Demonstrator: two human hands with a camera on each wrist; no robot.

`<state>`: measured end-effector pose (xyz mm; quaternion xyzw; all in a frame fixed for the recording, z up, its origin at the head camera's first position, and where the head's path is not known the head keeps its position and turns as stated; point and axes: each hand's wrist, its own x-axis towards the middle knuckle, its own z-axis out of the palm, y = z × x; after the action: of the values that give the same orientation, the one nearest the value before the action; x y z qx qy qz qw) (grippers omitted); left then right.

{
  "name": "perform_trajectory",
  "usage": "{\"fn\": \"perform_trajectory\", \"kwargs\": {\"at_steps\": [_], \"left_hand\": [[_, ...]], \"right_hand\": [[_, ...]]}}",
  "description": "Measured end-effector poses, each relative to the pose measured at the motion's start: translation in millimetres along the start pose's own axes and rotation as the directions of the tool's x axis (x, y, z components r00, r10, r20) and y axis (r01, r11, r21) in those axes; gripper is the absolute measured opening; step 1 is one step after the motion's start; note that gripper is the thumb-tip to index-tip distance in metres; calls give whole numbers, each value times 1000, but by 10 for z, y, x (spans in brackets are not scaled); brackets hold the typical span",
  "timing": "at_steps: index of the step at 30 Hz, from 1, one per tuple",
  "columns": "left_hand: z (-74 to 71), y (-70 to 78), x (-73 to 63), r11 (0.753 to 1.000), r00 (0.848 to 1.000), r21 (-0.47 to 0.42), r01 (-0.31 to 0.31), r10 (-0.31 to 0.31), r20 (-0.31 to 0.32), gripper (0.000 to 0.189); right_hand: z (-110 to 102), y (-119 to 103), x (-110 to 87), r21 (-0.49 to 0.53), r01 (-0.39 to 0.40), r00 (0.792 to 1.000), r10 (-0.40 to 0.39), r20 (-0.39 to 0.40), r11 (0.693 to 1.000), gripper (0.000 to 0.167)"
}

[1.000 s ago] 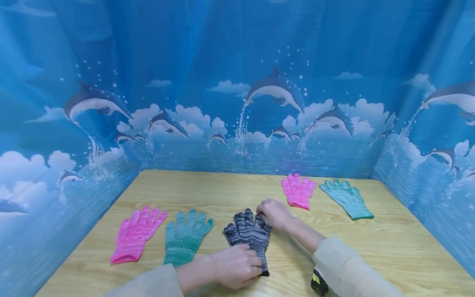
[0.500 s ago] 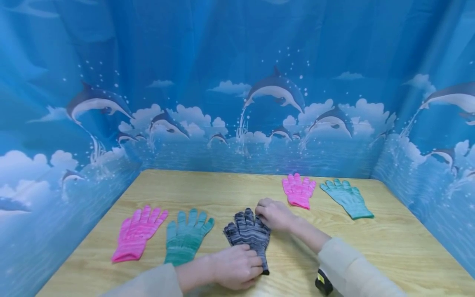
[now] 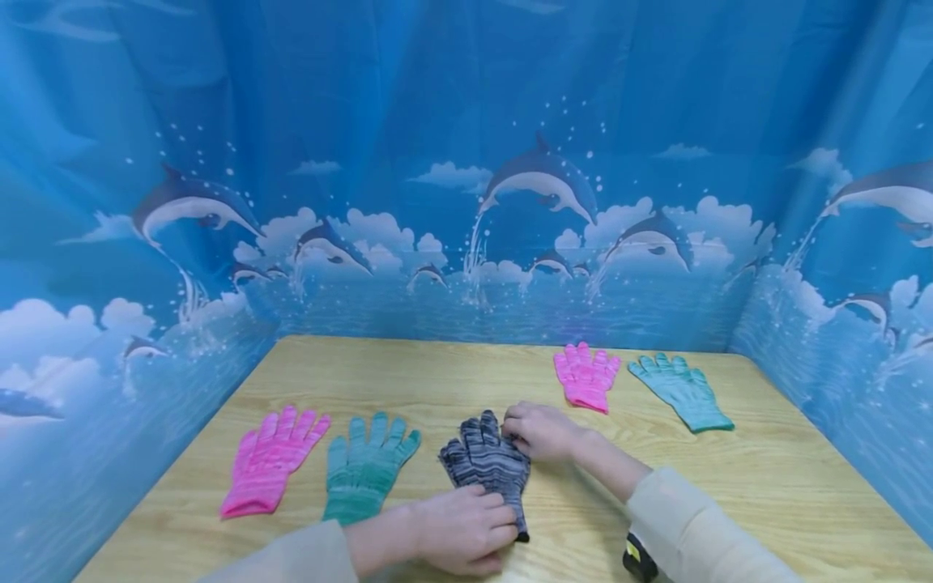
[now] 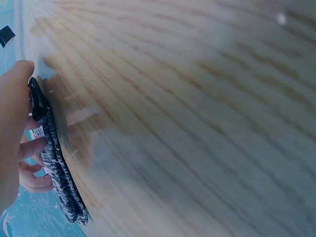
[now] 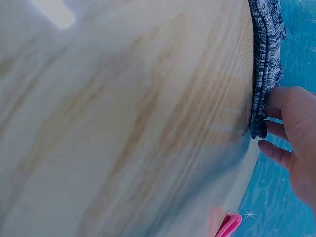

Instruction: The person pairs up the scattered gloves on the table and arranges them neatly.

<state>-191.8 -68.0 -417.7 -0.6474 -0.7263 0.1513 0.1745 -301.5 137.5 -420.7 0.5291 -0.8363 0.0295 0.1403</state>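
A black-and-grey striped knit glove [image 3: 487, 463] lies flat near the front middle of the table, its fingers toward the back. My left hand [image 3: 466, 530] is on its lower part and holds the dark cuff, fingers bent; the left wrist view shows the glove [image 4: 60, 173] edge-on beneath the thumb and fingers. My right hand [image 3: 541, 431] pinches the glove's right-hand finger, which it partly hides. In the right wrist view, thumb and fingertips meet at the end of the glove [image 5: 266, 49]. Just left lies a green glove [image 3: 363, 474], its cuff partly behind my left forearm.
A pink glove [image 3: 270, 463] lies at the far left. Another pink glove [image 3: 585, 376] and a second green glove [image 3: 683, 394] lie toward the back right of the wooden table [image 3: 408, 368]. A dolphin-print curtain [image 3: 466, 162] encloses the back and sides.
My right hand has shifted very slightly at the glove's finger, and its forearm has moved a little to the right. My left hand stays at the cuff; the gloves lie as before.
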Motion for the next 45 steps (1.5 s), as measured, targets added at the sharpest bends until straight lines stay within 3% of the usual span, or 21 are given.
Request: {"fn": "perform_trajectory", "kwargs": {"at_steps": [6, 10, 15, 19, 22, 26, 31, 40, 45], "left_hand": [[0, -14, 0, 998, 1000, -53, 13, -14, -1, 30], [-19, -84, -33, 996, 996, -44, 73, -74, -44, 32], [-30, -319, -144, 982, 973, -17, 187, -188, -134, 18], [11, -536, -277, 970, 962, 40, 241, -233, -144, 7], [85, -635, -362, 971, 973, 87, 221, -213, -94, 9], [192, -661, -396, 980, 988, 124, 155, -152, -35, 8], [243, -627, -404, 982, 990, 127, 138, -139, 0, 8], [204, -606, -445, 967, 984, 187, 171, -158, -81, 5], [200, -584, -447, 966, 994, 234, 112, -105, -42, 11]], "right_hand": [[-17, 2, -5, 27, -13, 1000, 13, 4, 1000, 13], [-41, 18, 0, 54, -11, 999, 13, -37, 998, 13], [-72, 34, 13, 68, 36, 997, -31, -74, 997, 16], [-82, 31, 10, 86, 69, 997, -68, -20, 994, 19], [-70, 18, -1, 98, 64, 997, -68, 38, 993, 22], [-48, 2, -16, 106, 46, 996, -54, 71, 993, 24], [-43, -18, -13, 96, 34, 996, -41, 81, 995, 25], [-49, -27, -14, 101, 39, 996, -46, 72, 994, 24], [-62, -29, -19, 96, 27, 996, -35, 82, 995, 23]]}}
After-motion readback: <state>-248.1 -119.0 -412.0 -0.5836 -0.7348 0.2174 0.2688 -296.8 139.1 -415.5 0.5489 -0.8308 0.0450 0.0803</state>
